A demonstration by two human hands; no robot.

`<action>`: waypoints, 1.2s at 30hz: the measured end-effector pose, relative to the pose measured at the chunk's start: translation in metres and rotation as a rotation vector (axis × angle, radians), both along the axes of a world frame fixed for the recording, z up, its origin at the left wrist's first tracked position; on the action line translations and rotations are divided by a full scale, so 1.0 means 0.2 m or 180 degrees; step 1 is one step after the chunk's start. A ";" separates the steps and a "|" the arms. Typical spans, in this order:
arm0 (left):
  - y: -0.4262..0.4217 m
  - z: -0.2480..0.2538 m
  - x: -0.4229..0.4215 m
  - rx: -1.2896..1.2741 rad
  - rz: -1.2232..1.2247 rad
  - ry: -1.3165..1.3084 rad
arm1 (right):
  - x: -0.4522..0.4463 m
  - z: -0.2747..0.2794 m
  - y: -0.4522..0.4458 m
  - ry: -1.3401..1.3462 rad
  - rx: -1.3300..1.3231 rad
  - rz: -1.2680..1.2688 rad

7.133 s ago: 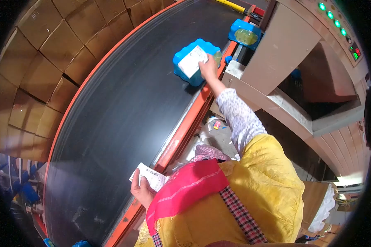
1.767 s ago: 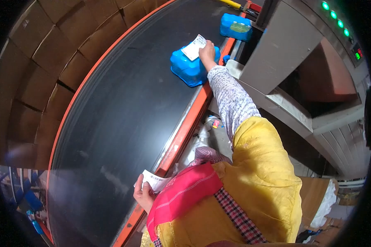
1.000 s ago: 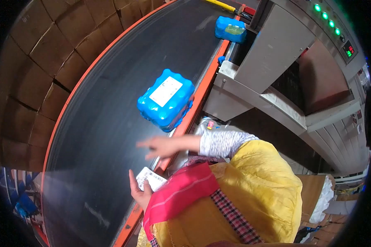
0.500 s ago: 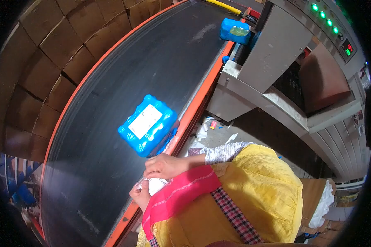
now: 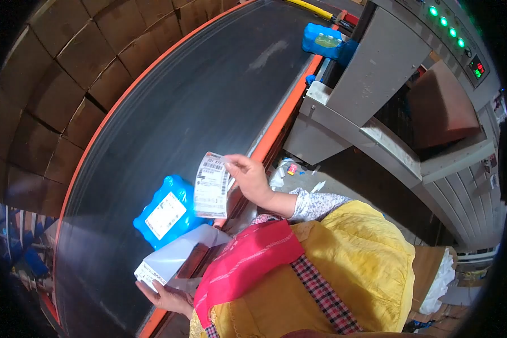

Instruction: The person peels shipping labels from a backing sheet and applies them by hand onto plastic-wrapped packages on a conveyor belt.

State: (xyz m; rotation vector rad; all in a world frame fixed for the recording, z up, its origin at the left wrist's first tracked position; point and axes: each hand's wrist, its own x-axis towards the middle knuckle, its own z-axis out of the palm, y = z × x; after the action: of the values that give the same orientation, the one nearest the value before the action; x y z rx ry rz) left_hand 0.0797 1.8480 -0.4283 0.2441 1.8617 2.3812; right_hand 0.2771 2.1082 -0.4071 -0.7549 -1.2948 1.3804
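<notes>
My right hand (image 5: 251, 179) pinches the upper right edge of a printed shipping label (image 5: 211, 186), raised over the belt. Lower down, my left hand (image 5: 172, 298) grips a curled white label strip (image 5: 177, 253) near its end, where more print shows. Just behind both papers a blue-wrapped pack (image 5: 162, 214) rests on the black conveyor belt (image 5: 180, 112), with a white label on its top. The two papers cover part of the pack's near side.
A second blue-wrapped pack (image 5: 322, 39) sits at the belt's far right, by a grey machine (image 5: 372, 62) with green lights. Stacked cardboard boxes (image 5: 67, 84) line the left side. An orange rail (image 5: 284, 121) edges the belt. Paper scraps (image 5: 277, 178) litter the floor.
My hands have moved apart: the right went up with the shipping label, the left went down and left with the strip. The near blue pack has shifted left and toward me.
</notes>
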 end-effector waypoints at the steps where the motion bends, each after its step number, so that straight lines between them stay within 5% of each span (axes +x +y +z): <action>1: 0.01 0.03 0.02 -0.0249 0.0027 0.0155 | 0.01 -0.02 0.01 0.0043 -0.0113 0.0063; 6: 0.05 0.03 0.09 -0.0496 -0.0251 0.0849 | 0.04 -0.01 -0.02 -0.0184 -0.0258 0.0274; 10: 0.13 0.02 0.13 -0.0208 -0.0132 0.0368 | 0.04 -0.03 -0.03 -0.0232 -0.0315 0.0399; 12: 0.18 0.11 0.16 -0.0969 -0.0404 0.0315 | 0.05 -0.03 -0.02 -0.0261 -0.0286 0.0411; 22: 0.37 0.01 0.21 -0.0186 -0.1341 -0.0109 | 0.07 -0.10 0.01 -0.0164 -0.0314 0.0199; 36: 0.37 0.05 0.27 -0.0738 -0.2011 -0.0517 | 0.12 -0.09 0.05 -0.0402 -0.0408 -0.0086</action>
State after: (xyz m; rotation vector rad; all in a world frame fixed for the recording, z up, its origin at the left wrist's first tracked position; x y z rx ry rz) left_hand 0.1340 1.9219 -0.4186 0.5093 1.6472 1.7014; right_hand 0.3005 2.1179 -0.4244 -0.9566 -1.2974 1.4229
